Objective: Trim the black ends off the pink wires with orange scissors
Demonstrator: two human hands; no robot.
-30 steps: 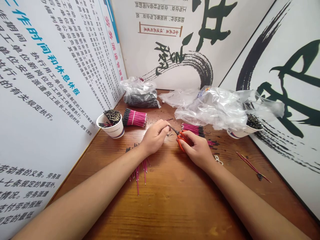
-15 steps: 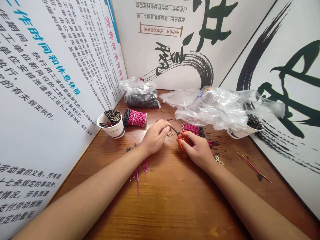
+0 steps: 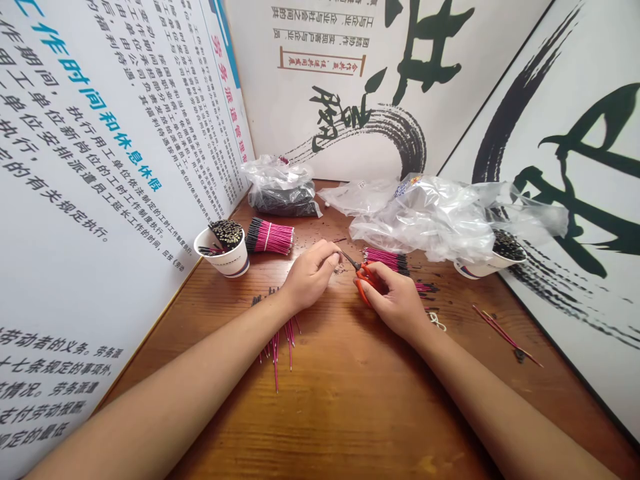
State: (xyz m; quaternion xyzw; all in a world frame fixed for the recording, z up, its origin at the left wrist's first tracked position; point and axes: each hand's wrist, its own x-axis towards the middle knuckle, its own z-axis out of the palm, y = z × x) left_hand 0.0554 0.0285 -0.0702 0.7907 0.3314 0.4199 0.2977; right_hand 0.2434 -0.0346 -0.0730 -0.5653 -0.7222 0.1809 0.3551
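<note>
Currently, your right hand [image 3: 397, 297] grips the orange-handled scissors [image 3: 367, 280], blades reaching your left hand [image 3: 311, 273]. Left fingers [image 3: 333, 250] pinched together; cannot tell on what. Scissors above desk [image 3: 345, 387], beside the magenta wire bundle [image 3: 386, 259].

Glossy brown wood surface [image 3: 330, 387]; shiny, crinkled clear plastic bag [image 3: 425, 217] far right; scissors [image 3: 365, 280] with smooth orange handles.

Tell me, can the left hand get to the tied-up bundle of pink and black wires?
Probably yes. The wire bundle lies near the left hand, with just bare tabletop between them. But that hand's fingers are pinched together by the tip of the scissors, so they'd likely have to open first.
</note>
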